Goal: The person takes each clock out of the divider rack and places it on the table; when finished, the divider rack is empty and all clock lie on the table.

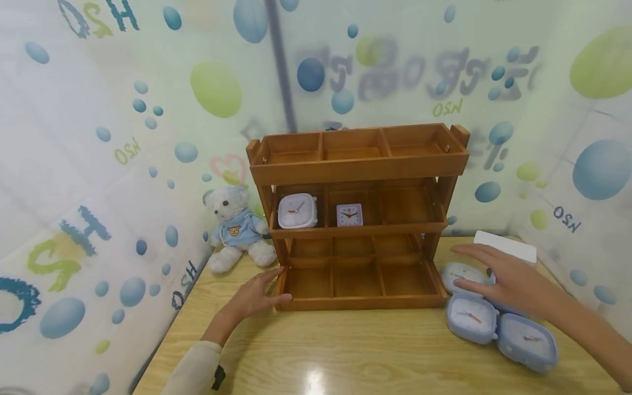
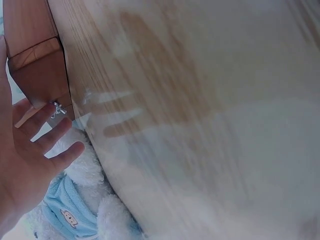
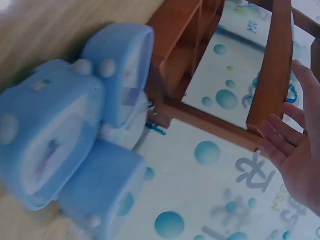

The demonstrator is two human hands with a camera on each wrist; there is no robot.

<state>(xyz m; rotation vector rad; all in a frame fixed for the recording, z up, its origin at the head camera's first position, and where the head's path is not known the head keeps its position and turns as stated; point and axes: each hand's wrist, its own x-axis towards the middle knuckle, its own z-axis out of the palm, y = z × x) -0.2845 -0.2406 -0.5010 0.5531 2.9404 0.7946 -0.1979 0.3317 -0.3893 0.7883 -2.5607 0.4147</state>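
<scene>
A brown wooden tiered shelf [image 1: 360,170] with divided compartments stands on the table. My left hand [image 1: 254,296] is at its lower left corner, fingers extended; whether they touch the wood I cannot tell. In the left wrist view the left hand [image 2: 35,145] shows spread fingers. My right hand [image 1: 508,274] hovers over several blue alarm clocks [image 1: 472,316], its fingers apart and holding nothing. Those clocks [image 3: 55,135] sit bunched together in the right wrist view, away from the right hand [image 3: 295,135]. On the middle tier are a white alarm clock [image 1: 297,211] and a small lilac square clock [image 1: 349,215].
A white teddy bear [image 1: 232,227] in a blue hoodie sits left of the shelf. Behind the blue clocks lies a white flat object [image 1: 504,247]. Patterned sheeting [image 1: 395,66] closes off the back and sides of the wooden table [image 1: 316,345].
</scene>
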